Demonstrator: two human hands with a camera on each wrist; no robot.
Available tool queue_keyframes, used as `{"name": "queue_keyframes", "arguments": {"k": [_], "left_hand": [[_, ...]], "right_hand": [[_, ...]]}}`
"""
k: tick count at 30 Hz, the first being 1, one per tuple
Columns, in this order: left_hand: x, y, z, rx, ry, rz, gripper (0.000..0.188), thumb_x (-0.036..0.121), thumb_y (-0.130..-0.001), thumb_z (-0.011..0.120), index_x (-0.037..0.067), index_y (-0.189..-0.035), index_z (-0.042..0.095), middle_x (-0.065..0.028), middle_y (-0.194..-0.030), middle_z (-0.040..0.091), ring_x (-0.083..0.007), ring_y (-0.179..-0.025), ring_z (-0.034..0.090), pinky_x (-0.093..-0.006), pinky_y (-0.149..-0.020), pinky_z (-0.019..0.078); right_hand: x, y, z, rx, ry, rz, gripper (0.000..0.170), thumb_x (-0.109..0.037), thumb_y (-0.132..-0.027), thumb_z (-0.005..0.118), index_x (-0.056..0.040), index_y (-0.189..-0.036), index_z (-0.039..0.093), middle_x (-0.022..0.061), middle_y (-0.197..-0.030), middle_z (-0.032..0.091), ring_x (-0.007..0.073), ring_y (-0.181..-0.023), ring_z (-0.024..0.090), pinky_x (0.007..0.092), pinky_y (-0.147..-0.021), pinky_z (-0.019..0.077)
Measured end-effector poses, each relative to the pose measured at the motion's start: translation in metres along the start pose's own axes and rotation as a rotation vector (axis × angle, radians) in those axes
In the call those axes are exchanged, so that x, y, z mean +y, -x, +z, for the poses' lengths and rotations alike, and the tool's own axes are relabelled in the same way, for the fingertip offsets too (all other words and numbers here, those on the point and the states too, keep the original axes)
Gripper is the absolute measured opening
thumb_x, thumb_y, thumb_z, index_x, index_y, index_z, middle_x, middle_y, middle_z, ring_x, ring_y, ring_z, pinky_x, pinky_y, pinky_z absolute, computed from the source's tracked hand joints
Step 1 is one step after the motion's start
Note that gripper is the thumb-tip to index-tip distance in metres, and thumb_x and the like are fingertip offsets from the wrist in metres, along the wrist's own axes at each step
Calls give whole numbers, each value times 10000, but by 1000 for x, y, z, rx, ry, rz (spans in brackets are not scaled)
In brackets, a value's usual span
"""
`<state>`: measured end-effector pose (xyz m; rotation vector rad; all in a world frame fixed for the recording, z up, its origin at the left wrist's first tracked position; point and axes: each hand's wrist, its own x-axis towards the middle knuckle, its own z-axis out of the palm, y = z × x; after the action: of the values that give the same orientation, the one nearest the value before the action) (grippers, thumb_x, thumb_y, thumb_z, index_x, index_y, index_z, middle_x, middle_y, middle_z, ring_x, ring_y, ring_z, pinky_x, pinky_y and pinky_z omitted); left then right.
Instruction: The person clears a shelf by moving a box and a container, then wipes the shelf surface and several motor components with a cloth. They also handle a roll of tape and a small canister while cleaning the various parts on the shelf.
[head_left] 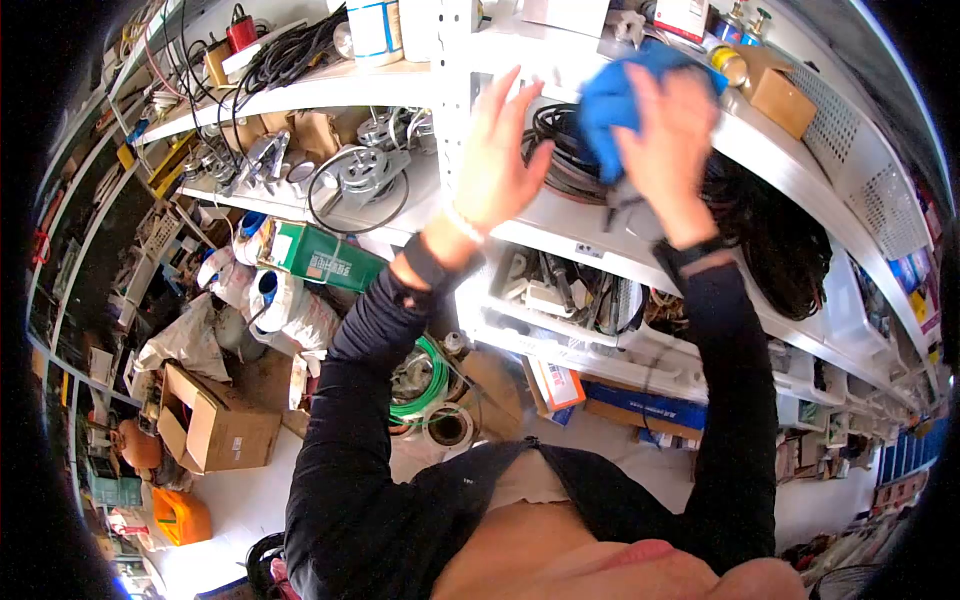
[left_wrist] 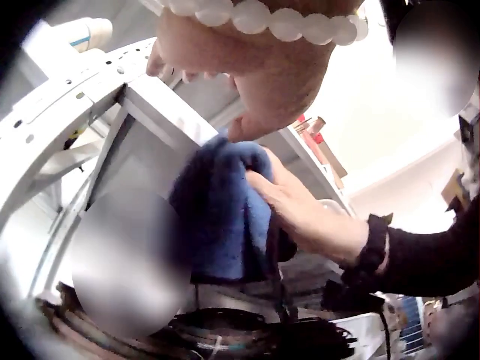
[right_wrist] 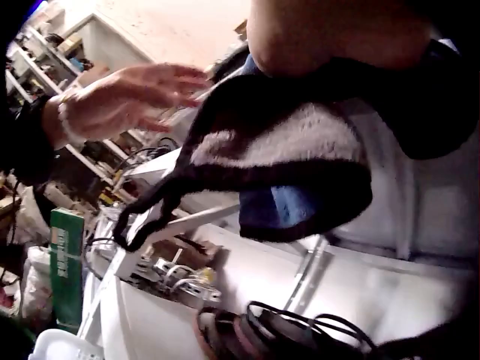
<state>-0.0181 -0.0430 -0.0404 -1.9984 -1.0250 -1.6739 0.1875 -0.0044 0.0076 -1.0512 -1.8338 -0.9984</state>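
A blue cloth (head_left: 603, 105) with a dark edge is gripped by my right hand (head_left: 668, 140) above the shelf with coiled cables. In the left wrist view the cloth (left_wrist: 225, 202) hangs from the right hand (left_wrist: 307, 214), thumb on its near side. The right wrist view shows the cloth's grey underside (right_wrist: 300, 139), dark border and a dark loop. My left hand (head_left: 495, 160) is raised by the white shelf post (head_left: 452, 100), fingers spread, holding nothing; its fingers look extended in the right wrist view, where the hand (right_wrist: 124, 101) is apart from the cloth.
Black cable coils (head_left: 785, 240) hang at the right of the shelf (head_left: 560, 225). Metal parts (head_left: 370, 175) lie on the left shelf. Below are a green box (head_left: 330, 257), a green hose coil (head_left: 428, 380) and an open cardboard box (head_left: 235, 430). A perforated white basket (head_left: 860, 160) stands upper right.
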Motion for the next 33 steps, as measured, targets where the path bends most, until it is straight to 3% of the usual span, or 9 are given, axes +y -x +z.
{"name": "queue_keyframes", "arguments": {"k": [1,5,8,13,17,19,23,29,33], "left_hand": [[-1,-9,5,32,-25,41,688,61,-706,710,83,-1335,433,-159,-1446,354,-368,-1302,374,-439,-1054,342],[-22,-37,23,-28,-402,-4,854,161,-720,720,155,-1456,287,-120,-1517,261,-326,-1383,284,-653,-1017,270],[-15,-47,33,-70,-390,-28,863,176,-736,728,199,-1467,271,-60,-1532,253,-268,-1401,269,-664,-1014,258],[42,-57,105,-76,-350,193,858,131,-699,729,267,-1441,320,-17,-1511,298,-220,-1374,322,-691,-1003,254],[115,-68,181,-74,-315,241,757,172,-760,664,159,-1437,326,-46,-1488,332,-232,-1339,366,-680,-1002,267],[147,-69,216,-46,-391,306,563,191,-886,447,130,-1434,335,-62,-1481,337,-229,-1355,341,-663,-999,278],[196,-66,261,-81,-417,394,563,206,-894,445,139,-1440,329,-67,-1507,300,-221,-1416,225,-639,-1006,284],[219,-81,278,-178,-340,834,518,254,-892,474,219,-1403,398,50,-1527,274,-134,-1411,232,-581,-1030,285],[195,-86,263,-195,-355,799,517,264,-884,483,223,-1394,408,62,-1522,283,-99,-1396,258,-561,-1046,259]], "right_hand": [[-27,-11,-1,-87,-11,-57,552,-264,-729,674,-179,-1258,540,139,-1282,498,331,-1242,415,524,-1040,287],[-55,-35,50,151,27,-397,428,-190,-847,495,-127,-1269,533,51,-1327,493,268,-1325,366,456,-1097,269],[-25,-34,40,202,-1,-448,384,-179,-855,486,-121,-1229,554,27,-1312,515,231,-1278,428,388,-1072,322],[80,7,-6,116,75,-365,398,-166,-831,497,-163,-1226,536,26,-1305,515,231,-1221,472,374,-1036,355],[162,54,-42,0,168,-169,537,-122,-842,469,-209,-1370,426,22,-1377,462,231,-1275,427,396,-1053,348],[196,75,-58,-44,179,-97,558,-104,-854,451,-226,-1397,397,22,-1437,400,234,-1330,371,417,-1087,314],[242,115,-66,-24,251,28,502,-124,-898,416,-204,-1394,401,26,-1512,292,266,-1404,253,450,-1111,273],[240,159,-38,219,203,448,684,-40,-799,546,-60,-1435,294,212,-1524,176,425,-1405,155,566,-1086,241],[188,128,-38,196,108,675,840,-33,-724,637,-20,-1449,211,257,-1515,134,466,-1396,123,597,-1082,211]]}}
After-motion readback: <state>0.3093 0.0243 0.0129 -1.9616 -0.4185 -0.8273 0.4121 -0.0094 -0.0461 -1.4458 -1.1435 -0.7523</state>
